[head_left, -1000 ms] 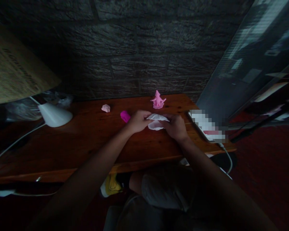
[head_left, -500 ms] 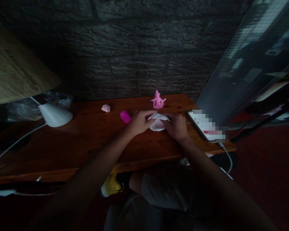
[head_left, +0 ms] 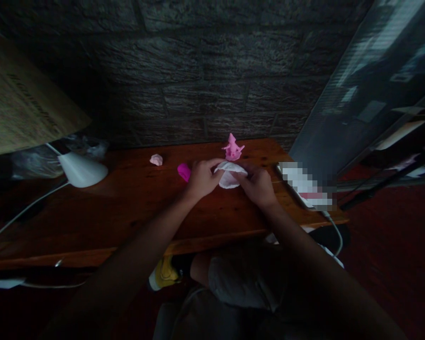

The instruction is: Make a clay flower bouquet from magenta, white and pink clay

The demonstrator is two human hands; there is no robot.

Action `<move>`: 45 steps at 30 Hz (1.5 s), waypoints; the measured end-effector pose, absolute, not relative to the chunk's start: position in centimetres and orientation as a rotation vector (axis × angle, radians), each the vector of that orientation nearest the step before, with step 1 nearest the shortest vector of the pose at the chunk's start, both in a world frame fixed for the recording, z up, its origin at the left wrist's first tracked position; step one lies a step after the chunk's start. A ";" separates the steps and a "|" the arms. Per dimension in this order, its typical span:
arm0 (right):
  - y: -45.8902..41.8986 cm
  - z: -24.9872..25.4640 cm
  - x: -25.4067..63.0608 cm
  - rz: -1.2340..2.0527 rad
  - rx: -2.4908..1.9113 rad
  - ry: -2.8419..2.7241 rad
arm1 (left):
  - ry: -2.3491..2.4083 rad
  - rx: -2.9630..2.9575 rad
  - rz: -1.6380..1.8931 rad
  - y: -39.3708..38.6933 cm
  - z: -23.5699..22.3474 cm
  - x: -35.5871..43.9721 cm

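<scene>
Between my two hands is a pale pink, hollow, bowl-like piece of modelling clay (head_left: 229, 179) with a thin uneven rim. My left hand (head_left: 203, 178) pinches its left side, the thumb at the near edge. On the other side my right hand (head_left: 258, 185) grips it, with the thumb reaching into the hollow. The fingers behind the piece are partly hidden. Just beyond my hands stands a small pink clay figure (head_left: 233, 150) with a pointed top and two arms sticking out. A magenta lump of clay (head_left: 183, 172) lies against the left hand's outer side, partly covered by it.
A pale pink clay lump (head_left: 156, 159) sits farther left on the wooden table (head_left: 127, 208). At the left stands a lamp with a white base (head_left: 83, 171) and a brown paper-like shade (head_left: 28, 94). A phone (head_left: 306, 186) with a cable lies at the right edge. A brick-patterned wall (head_left: 184, 61) rises behind.
The bowl-like clay has risen slightly and tilted in my hands, so its hollow looks wider. My right thumb has moved further into it. The other things stay put.
</scene>
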State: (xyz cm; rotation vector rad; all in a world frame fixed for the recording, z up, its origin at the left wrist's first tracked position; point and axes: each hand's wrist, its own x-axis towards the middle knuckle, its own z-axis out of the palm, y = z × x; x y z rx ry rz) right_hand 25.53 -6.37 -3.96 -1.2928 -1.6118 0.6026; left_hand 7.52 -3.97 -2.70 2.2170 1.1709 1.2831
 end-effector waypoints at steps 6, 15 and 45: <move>-6.7 -3.5 24.6 1.374 -1.086 -1.280 | 1.337 2.212 1.413 -4.2 -2.5 7.1; -7.3 -3.2 24.3 1.593 -1.046 -1.022 | 1.038 2.322 1.376 -3.7 -2.9 7.3; -7.4 -2.8 25.4 0.322 -1.440 -1.856 | 1.061 2.208 1.208 -4.1 -2.8 7.8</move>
